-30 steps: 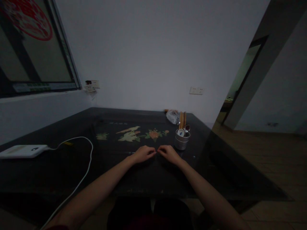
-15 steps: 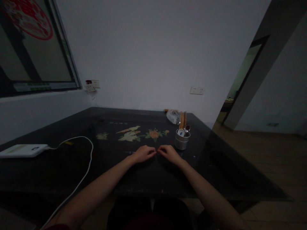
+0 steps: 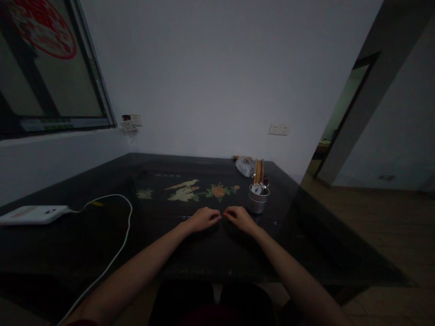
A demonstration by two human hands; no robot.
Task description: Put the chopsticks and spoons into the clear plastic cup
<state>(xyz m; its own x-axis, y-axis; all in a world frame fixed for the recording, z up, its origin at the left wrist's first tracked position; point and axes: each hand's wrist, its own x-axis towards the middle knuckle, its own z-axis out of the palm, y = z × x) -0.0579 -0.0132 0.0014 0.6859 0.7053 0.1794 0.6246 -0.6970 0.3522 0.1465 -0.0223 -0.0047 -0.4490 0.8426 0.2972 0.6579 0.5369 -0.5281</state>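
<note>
Both of my hands rest on a dark glass-topped table (image 3: 84, 253) with a painted flower and bird panel (image 3: 190, 192). My left hand (image 3: 203, 218) and my right hand (image 3: 239, 217) lie side by side, fingers curled and pinched, fingertips almost meeting in the middle. Whatever they pinch is too small and dark to make out. A metal cup (image 3: 257, 199) holding chopsticks and spoons stands just right of and behind my right hand.
A white power bank (image 3: 32, 214) lies at the left with a white cable (image 3: 120, 235) looping toward the front edge. A crumpled plastic bag (image 3: 244, 166) sits at the far edge. A window is on the left wall, a doorway at the right.
</note>
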